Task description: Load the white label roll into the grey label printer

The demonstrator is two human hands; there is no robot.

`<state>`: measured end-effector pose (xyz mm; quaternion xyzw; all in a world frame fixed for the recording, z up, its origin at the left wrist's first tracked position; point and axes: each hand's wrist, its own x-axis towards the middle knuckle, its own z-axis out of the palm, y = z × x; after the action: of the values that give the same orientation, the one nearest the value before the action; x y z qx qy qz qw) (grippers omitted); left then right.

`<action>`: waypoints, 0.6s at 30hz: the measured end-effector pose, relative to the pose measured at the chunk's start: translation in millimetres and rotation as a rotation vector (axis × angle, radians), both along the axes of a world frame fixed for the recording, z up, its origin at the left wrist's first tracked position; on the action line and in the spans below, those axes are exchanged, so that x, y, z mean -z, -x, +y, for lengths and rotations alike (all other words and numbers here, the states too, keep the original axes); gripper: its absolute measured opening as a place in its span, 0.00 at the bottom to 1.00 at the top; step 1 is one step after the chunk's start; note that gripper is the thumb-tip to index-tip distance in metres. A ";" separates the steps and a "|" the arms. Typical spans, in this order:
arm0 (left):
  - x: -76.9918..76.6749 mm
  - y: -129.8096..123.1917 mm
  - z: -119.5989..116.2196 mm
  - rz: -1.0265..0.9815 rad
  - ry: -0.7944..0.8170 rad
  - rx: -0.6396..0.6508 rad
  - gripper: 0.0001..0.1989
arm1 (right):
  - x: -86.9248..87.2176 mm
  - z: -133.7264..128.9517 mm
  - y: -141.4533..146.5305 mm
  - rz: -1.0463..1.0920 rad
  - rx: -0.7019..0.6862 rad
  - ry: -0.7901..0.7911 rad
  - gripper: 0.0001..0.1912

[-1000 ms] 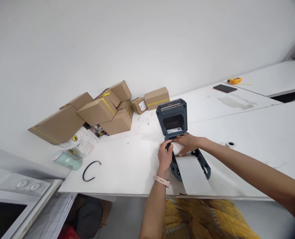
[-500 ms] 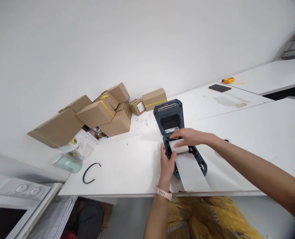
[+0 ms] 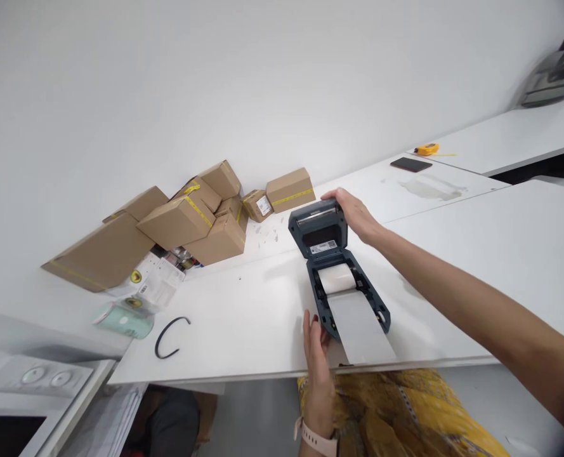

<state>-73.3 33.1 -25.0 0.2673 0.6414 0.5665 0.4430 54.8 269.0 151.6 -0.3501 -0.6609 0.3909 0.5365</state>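
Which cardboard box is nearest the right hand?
The rightmost box, banded with yellow tape; the other boxes lie farther left, away from the right hand at the raised lid.

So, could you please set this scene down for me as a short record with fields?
Device: dark printer, lid raised
Inside: white paper roll
Paper strip: runs out over the printer's near end
Right grip: at the raised lid's top edge
Left grip: by the printer's near left corner; contact unclear
Surface: white table
Left on table: black curved band, green container
Far side: cardboard boxes, yellow tape measure
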 end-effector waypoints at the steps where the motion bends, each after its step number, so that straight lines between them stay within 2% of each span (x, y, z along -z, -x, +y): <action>1: -4.3 2.5 0.9 -0.024 -0.013 -0.008 0.40 | 7.9 -16.6 -4.7 0.009 0.017 -0.020 0.27; 5: -29.4 7.0 9.1 -0.015 -0.111 -0.046 0.38 | 52.5 -83.0 -31.8 0.041 -0.018 -0.070 0.16; 8: -44.0 2.7 13.6 0.025 -0.203 -0.022 0.35 | 94.1 -121.9 -49.3 -0.033 -0.083 -0.136 0.16; 11: -48.6 -6.2 14.5 0.069 -0.215 0.023 0.35 | 128.8 -145.6 -57.7 -0.098 -0.076 -0.151 0.17; 14: -48.3 -15.4 14.9 0.110 -0.147 0.049 0.35 | 145.8 -154.4 -57.9 -0.079 -0.011 -0.172 0.17; 18: -50.3 -22.3 17.8 0.057 -0.131 0.019 0.38 | 149.4 -155.3 -52.5 -0.017 0.080 -0.164 0.12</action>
<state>-51.0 50.9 25.2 0.3178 0.6128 0.5952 0.4114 107.4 113.7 2.2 -0.3345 -0.6807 0.3107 0.5729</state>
